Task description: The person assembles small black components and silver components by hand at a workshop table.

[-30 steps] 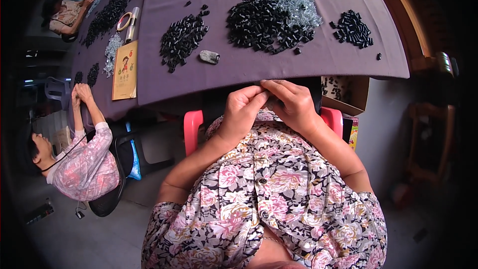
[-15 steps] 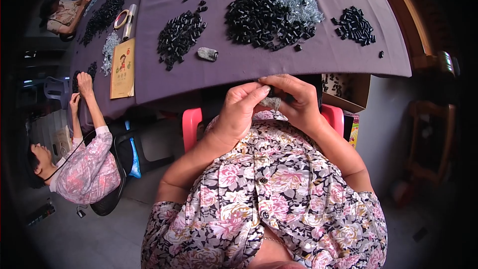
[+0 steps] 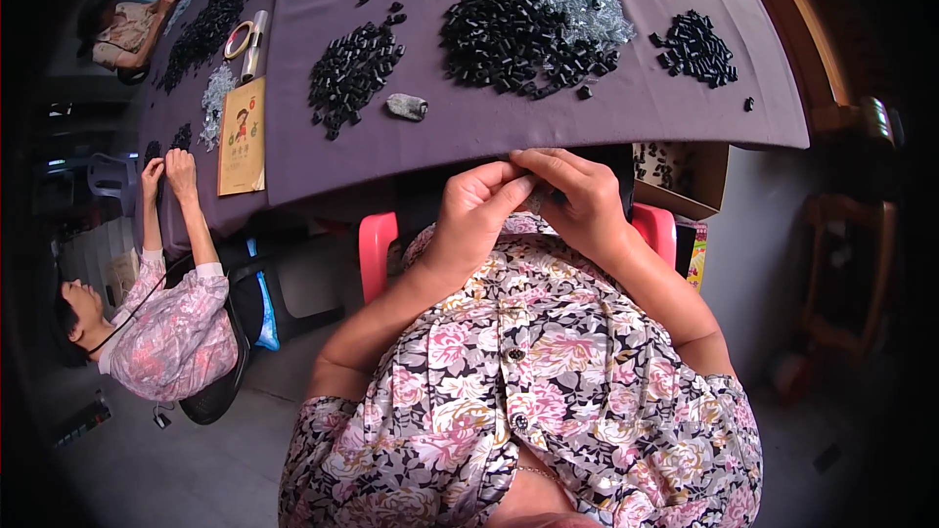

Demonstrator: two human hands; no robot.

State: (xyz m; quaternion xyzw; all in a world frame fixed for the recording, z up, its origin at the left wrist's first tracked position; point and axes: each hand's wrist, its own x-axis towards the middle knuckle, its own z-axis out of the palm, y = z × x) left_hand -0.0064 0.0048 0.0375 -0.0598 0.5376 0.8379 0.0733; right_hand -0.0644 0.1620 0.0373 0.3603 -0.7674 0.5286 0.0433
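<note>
At the front edge of the table my left hand (image 3: pixel 481 203) and my right hand (image 3: pixel 585 198) meet, fingertips pinched together. Both are closed, and what they hold between them is hidden by the fingers. A bit of greyish material shows dimly under the fingertips. Beyond my hands on the purple cloth lies a large heap of short black cylindrical parts (image 3: pixel 489 44), with clear plastic pieces (image 3: pixel 585 10) piled against its far right side. A smaller heap of black parts (image 3: pixel 352 73) is to the left, another black heap (image 3: pixel 696 49) to the right. A small grey cloth-like roll (image 3: pixel 407 107) lies nearest my left hand.
The purple tablecloth (image 3: pixel 587 122) hangs over the front edge. A cardboard box (image 3: pixel 709 181) with small dark parts stands below at right, beside a red chair arm (image 3: pixel 653 235). At left are a tan booklet (image 3: pixel 242 137), a tape roll (image 3: pixel 238 40) and a seated co-worker (image 3: pixel 171 332) handling parts.
My fingers have closed in together, and the greyish piece that showed beneath them is now mostly covered. The co-worker's hands at left have shifted slightly.
</note>
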